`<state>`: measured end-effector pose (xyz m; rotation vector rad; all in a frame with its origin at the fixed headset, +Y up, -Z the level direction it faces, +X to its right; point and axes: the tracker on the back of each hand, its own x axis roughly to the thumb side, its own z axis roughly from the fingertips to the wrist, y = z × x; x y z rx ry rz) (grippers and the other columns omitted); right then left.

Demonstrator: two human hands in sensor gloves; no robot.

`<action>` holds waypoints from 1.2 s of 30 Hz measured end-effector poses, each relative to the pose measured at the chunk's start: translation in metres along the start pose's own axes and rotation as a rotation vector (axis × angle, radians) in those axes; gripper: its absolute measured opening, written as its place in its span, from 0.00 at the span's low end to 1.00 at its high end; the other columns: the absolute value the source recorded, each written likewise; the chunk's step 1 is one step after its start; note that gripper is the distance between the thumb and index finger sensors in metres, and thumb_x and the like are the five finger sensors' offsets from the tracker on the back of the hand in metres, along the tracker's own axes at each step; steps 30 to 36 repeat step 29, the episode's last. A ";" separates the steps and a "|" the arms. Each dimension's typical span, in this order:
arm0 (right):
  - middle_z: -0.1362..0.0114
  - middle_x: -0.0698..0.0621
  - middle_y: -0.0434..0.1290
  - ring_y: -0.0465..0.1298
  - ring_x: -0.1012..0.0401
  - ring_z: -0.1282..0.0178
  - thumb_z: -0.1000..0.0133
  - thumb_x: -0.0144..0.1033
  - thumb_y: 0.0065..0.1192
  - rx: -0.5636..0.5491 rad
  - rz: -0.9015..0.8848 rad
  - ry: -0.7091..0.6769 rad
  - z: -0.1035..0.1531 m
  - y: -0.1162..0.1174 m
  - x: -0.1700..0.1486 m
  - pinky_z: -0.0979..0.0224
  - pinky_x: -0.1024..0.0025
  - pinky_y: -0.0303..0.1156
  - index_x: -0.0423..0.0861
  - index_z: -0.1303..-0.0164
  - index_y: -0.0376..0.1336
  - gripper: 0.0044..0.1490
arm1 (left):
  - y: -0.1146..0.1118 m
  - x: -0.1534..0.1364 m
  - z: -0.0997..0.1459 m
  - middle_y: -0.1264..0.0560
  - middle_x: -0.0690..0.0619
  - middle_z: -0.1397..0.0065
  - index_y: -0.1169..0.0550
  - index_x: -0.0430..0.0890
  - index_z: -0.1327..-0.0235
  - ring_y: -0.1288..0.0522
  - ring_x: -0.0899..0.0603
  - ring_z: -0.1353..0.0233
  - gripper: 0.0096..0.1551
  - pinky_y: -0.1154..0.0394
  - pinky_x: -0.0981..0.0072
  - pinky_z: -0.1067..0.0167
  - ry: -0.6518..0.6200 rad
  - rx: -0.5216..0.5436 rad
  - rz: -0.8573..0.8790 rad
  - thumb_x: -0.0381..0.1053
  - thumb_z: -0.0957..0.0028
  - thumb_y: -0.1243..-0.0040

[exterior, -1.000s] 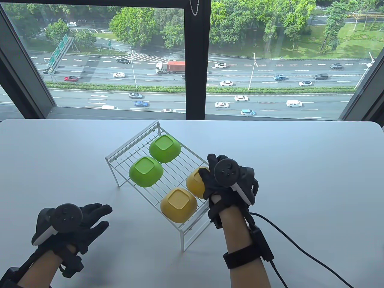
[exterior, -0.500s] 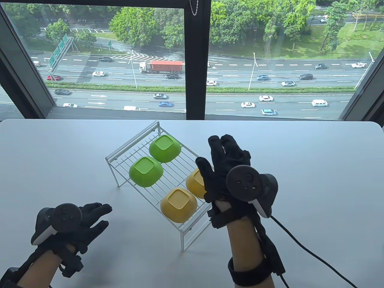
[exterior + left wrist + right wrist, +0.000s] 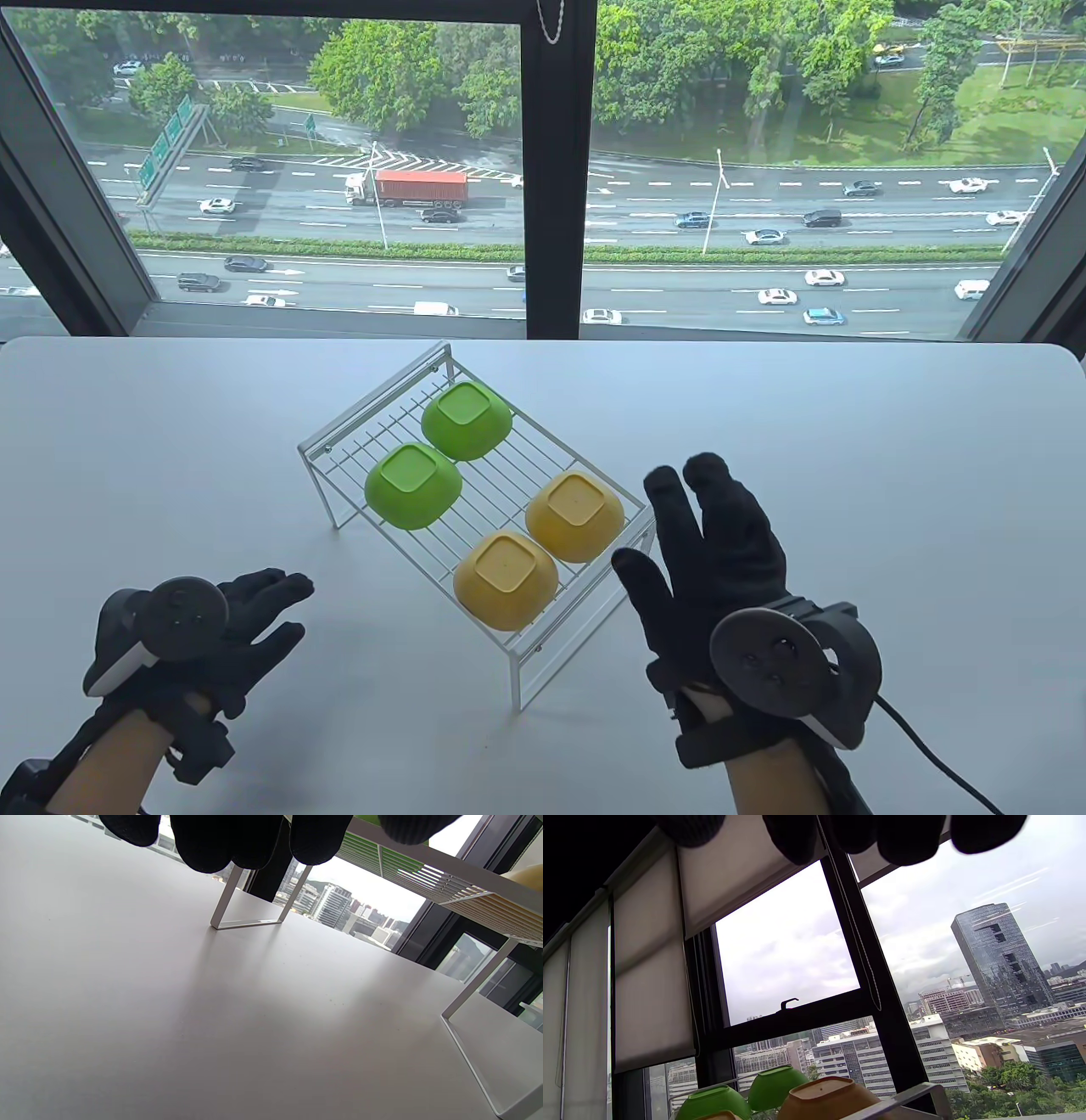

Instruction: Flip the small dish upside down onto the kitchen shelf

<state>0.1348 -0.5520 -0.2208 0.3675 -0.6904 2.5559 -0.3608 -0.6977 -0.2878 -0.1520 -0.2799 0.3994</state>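
A white wire kitchen shelf (image 3: 339, 443) stands mid-table. On it lie several small dishes upside down: two green (image 3: 414, 486) (image 3: 467, 420) and two yellow (image 3: 506, 580) (image 3: 574, 515). My right hand (image 3: 704, 543) is open and empty, fingers spread, to the right of the shelf and apart from the far yellow dish. My left hand (image 3: 254, 607) is open and empty over the table, left of the shelf. The right wrist view shows the dishes (image 3: 823, 1096) from below; the left wrist view shows the shelf legs (image 3: 246, 906).
A black cable (image 3: 925, 747) trails from my right wrist across the table at the lower right. The white table (image 3: 891, 441) ends at a large window behind the shelf.
My right hand let go of the far yellow dish, opened, and drew back toward me and to the right. The dish stays upside down on the shelf. My left hand barely moved.
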 end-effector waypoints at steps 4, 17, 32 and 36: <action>0.11 0.39 0.48 0.55 0.38 0.19 0.42 0.63 0.54 0.117 -0.064 0.078 0.023 0.029 -0.046 0.23 0.33 0.56 0.49 0.17 0.54 0.46 | 0.001 0.000 0.000 0.35 0.46 0.17 0.30 0.56 0.24 0.33 0.34 0.22 0.40 0.36 0.31 0.27 0.005 0.006 0.004 0.66 0.51 0.49; 0.10 0.42 0.39 0.40 0.38 0.15 0.42 0.63 0.52 0.523 0.024 0.270 0.045 0.108 -0.111 0.21 0.31 0.45 0.52 0.15 0.48 0.48 | -0.004 -0.001 -0.003 0.37 0.46 0.15 0.33 0.56 0.22 0.35 0.33 0.21 0.40 0.40 0.28 0.25 0.022 0.019 -0.023 0.66 0.51 0.50; 0.11 0.44 0.29 0.28 0.39 0.17 0.42 0.65 0.52 0.649 -0.019 0.319 0.053 0.114 -0.120 0.23 0.30 0.33 0.55 0.14 0.40 0.51 | -0.009 0.005 -0.002 0.40 0.47 0.14 0.35 0.57 0.22 0.40 0.33 0.18 0.41 0.45 0.26 0.24 0.023 0.058 -0.149 0.66 0.51 0.50; 0.11 0.44 0.29 0.28 0.39 0.17 0.42 0.65 0.52 0.649 -0.019 0.319 0.053 0.114 -0.120 0.23 0.30 0.33 0.55 0.14 0.40 0.51 | -0.009 0.005 -0.002 0.40 0.47 0.14 0.35 0.57 0.22 0.40 0.33 0.18 0.41 0.45 0.26 0.24 0.023 0.058 -0.149 0.66 0.51 0.50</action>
